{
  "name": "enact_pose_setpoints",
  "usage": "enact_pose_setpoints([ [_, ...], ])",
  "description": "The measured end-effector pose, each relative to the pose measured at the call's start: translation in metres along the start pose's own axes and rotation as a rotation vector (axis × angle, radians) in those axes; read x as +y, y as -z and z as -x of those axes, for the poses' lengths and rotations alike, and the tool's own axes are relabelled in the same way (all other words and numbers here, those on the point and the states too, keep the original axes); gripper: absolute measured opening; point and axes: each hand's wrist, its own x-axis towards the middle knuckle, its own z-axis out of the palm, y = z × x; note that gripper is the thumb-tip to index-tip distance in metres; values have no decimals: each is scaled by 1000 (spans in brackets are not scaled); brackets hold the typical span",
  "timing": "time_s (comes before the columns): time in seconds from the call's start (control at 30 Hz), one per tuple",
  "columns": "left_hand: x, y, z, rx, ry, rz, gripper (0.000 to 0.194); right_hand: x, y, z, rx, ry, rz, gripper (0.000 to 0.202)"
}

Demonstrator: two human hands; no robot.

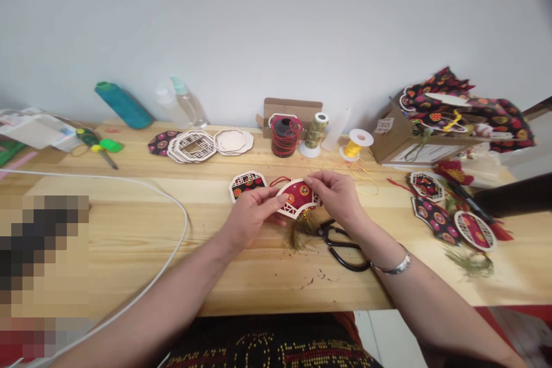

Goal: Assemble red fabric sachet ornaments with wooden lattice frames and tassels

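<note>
Between my two hands is a fan-shaped ornament (297, 198) with a pale cut-out frame and red patterned fabric. My left hand (254, 210) grips its left end, thumb on the front. At the upper right edge, my right hand (334, 192) pinches it between thumb and fingers. An olive-green tassel (297, 233) hangs below the ornament. Just behind my left hand lies an octagonal ornament (248, 184) with dark fabric. Black-handled scissors (347, 253) rest on the table under my right wrist, their blades partly hidden behind the tassel.
Spools of red cord (284, 138), metallic thread (316, 132) and yellow cord (353, 146) stand at the back. Pale frames (196, 146) lie left of them. A cardboard box (392, 135) heaped with fabric stands right, near finished ornaments (474, 230). A white cable (181, 207) crosses the left side.
</note>
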Motion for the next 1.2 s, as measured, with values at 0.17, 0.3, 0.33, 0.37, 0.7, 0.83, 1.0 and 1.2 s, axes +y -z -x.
enact_pose_setpoints([
  [0.17, 3, 0, 1, -3, 16, -127, 40, 1, 0, 0, -1, 12, 21, 25],
  [0.3, 3, -1, 0, 2, 6, -155, 42, 1, 0, 0, 6, 19, 51, 25],
  [0.33, 3, -2, 0, 4, 10, -155, 44, 1, 0, 0, 6, 20, 54, 25],
  [0.37, 3, -2, 1, 4, 19, -155, 46, 1, 0, 0, 7, 20, 54, 25],
  [0.7, 0, -3, 0, -17, 50, -130, 51, 2, 0, 0, 12, 19, 34, 24],
  [0.83, 0, -4, -1, -2, 68, -99, 51, 1, -1, 1, 14, 13, 30, 24],
  [1.0, 0, -4, 0, 12, 105, -64, 42, 3, -2, 1, 18, 33, 29, 23],
  [1.2, 0, -5, 0, 25, 85, -63, 36, 2, -4, 2, 6, 8, 5, 26],
])
